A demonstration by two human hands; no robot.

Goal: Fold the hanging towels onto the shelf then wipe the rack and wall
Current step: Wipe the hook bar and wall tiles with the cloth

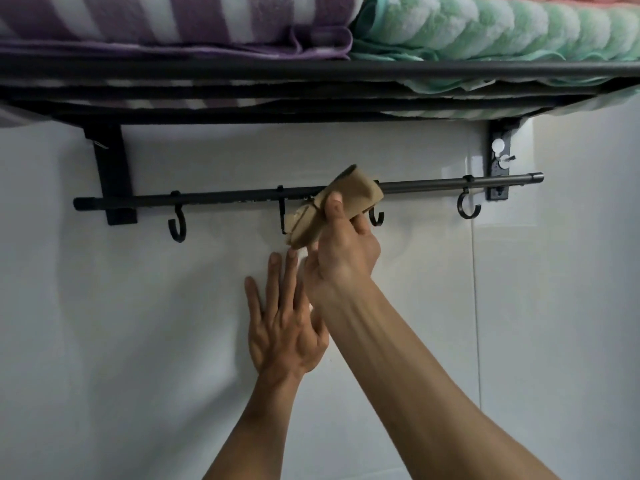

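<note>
Two folded towels, purple-striped (166,26) and green (485,26), lie on the black shelf (311,72). Below, the right hand (341,247) grips a tan cloth (346,199) against the hook rail (221,197). Left hand (284,323) presses flat, fingers straight, on the glossy white tiled wall (104,323).

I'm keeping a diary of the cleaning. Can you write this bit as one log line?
step: wiping rail | right hand: holds cloth on rail | left hand: flat on wall | towels: on shelf
</note>
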